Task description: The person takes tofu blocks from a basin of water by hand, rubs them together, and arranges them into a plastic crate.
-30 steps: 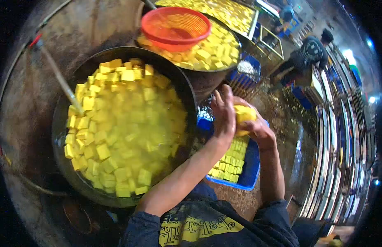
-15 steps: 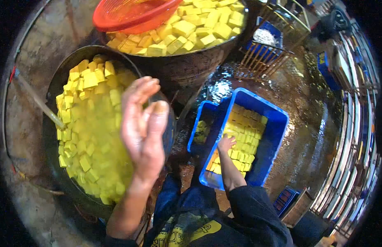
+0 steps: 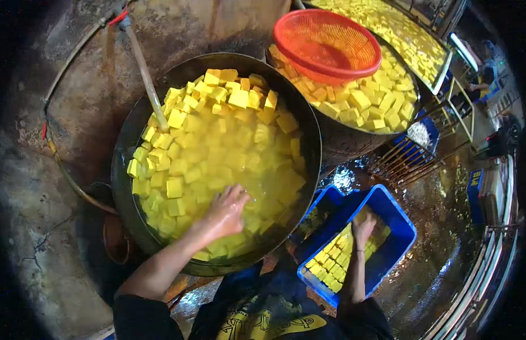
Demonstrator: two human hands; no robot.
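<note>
My left hand (image 3: pixel 228 211) is over the near round vat (image 3: pixel 122 187), its fingers stretched to the surface of the cloudy yellow liquid. It holds nothing that I can see; the fingertips are partly hidden. Yellow blocks, like tofu cubes (image 3: pixel 175 187), crowd the vat, piled above the liquid at its far side. My right hand (image 3: pixel 363 226) reaches down into the blue crate (image 3: pixel 403 232), fingers apart near the crate's far side, the tips hard to make out. Rows of smaller yellow blocks (image 3: pixel 334 259) line the crate floor below it.
A red plastic basket (image 3: pixel 325 45) rests on the blocks in a second vat (image 3: pixel 353 144). A pipe (image 3: pixel 144 68) runs down into the near vat. Another blue crate (image 3: pixel 331 195) adjoins the first. A rusty rack (image 3: pixel 407 164) stands on the wet floor.
My left hand has dropped from in front of the camera to the vat's liquid. My right hand has moved farther up the crate. The view has swung left.
</note>
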